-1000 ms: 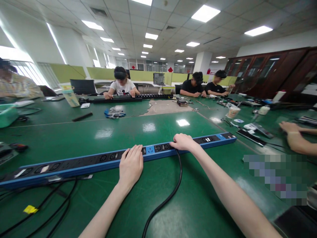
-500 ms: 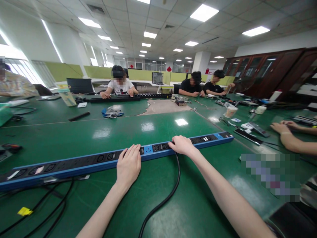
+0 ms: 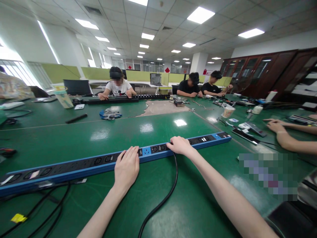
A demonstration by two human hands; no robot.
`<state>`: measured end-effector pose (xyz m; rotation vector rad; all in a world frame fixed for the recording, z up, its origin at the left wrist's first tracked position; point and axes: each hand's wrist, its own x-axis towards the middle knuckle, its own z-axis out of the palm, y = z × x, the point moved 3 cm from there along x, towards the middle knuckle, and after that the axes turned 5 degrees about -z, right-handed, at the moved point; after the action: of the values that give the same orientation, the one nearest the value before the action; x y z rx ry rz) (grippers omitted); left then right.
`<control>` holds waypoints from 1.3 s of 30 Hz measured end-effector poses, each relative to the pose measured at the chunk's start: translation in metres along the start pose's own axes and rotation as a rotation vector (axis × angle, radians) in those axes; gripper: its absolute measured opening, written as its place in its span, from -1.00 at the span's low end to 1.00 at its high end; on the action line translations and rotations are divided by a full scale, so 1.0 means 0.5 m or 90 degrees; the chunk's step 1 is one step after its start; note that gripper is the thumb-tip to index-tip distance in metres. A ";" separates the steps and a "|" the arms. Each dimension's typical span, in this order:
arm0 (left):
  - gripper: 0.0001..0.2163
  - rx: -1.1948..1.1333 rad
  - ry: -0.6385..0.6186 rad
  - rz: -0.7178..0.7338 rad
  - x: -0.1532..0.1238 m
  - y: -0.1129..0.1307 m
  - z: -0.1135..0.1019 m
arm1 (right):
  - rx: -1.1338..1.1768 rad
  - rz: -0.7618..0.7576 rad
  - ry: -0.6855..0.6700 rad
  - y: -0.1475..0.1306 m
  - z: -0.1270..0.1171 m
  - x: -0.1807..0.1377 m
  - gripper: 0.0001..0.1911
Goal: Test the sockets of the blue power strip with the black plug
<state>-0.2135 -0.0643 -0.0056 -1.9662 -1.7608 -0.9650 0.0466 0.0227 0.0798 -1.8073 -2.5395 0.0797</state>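
Note:
A long blue power strip point(image 3: 74, 165) with black sockets lies across the green table point(image 3: 153, 132) in front of me. My left hand point(image 3: 126, 167) rests flat on its near edge, fingers stretched over a socket. My right hand point(image 3: 180, 145) is curled over the strip further right, where a thick black cable point(image 3: 163, 201) meets it; what the fingers grip is hidden. The cable curves back toward me.
Thin black cables point(image 3: 47, 211) and a yellow tag point(image 3: 17, 218) lie at the lower left. A co-worker's hands point(image 3: 274, 125) rest at the right near phones point(image 3: 245, 135). Other people work on a black strip point(image 3: 123, 98) across the table. Blue gloves point(image 3: 109, 114) lie mid-table.
The view drifted slightly, so the strip and both hands sit a little left and lower. Neither hand has shifted along the strip. The co-worker's hands at the right moved further away.

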 end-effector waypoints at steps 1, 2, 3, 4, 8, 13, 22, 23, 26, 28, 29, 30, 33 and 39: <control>-0.55 0.001 -0.001 0.000 0.000 0.000 0.000 | 0.001 -0.002 -0.005 0.001 0.001 0.002 -0.53; -0.55 0.000 0.000 -0.001 0.000 0.000 0.000 | 0.003 -0.002 -0.003 0.001 0.001 0.002 -0.53; -0.55 -0.002 0.000 -0.002 0.000 0.001 -0.001 | 0.006 -0.001 0.004 0.002 0.001 0.001 -0.52; -0.55 -0.004 0.000 -0.003 0.000 0.001 -0.001 | 0.010 0.000 0.013 0.002 0.002 -0.001 -0.51; -0.54 -0.007 -0.004 -0.007 0.001 0.002 -0.003 | 0.014 0.003 0.033 0.002 0.004 -0.008 -0.50; -0.55 -0.003 -0.014 -0.012 0.001 0.002 -0.003 | 0.015 0.002 0.023 0.005 0.001 0.000 -0.52; -0.54 -0.004 -0.010 -0.012 0.002 0.005 -0.003 | 0.017 -0.017 0.017 0.014 0.003 0.011 -0.54; -0.55 -0.002 -0.012 -0.011 0.001 0.005 -0.003 | 0.016 -0.016 0.011 0.014 0.001 0.012 -0.55; -0.55 -0.001 -0.011 -0.009 0.001 0.004 -0.003 | 0.006 -0.006 0.020 0.007 -0.001 0.007 -0.54; -0.55 -0.001 -0.008 -0.010 0.001 0.004 -0.003 | 0.001 -0.001 0.041 0.000 -0.001 -0.002 -0.50; -0.55 -0.001 -0.007 -0.009 0.001 0.004 -0.003 | 0.000 0.001 0.047 -0.004 0.000 -0.007 -0.49; -0.54 0.000 -0.006 -0.008 0.001 0.004 -0.003 | 0.000 0.002 0.049 -0.007 0.001 -0.011 -0.48; -0.55 0.002 -0.004 -0.004 0.001 0.003 -0.002 | -0.007 0.001 0.041 -0.010 -0.006 -0.012 -0.51; -0.55 0.004 -0.001 0.003 0.001 0.002 0.002 | 0.037 0.037 0.156 0.048 -0.119 -0.007 -0.46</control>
<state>-0.2122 -0.0637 -0.0059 -1.9664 -1.7570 -0.9562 0.0733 0.0291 0.1381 -1.7484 -2.2951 -0.0636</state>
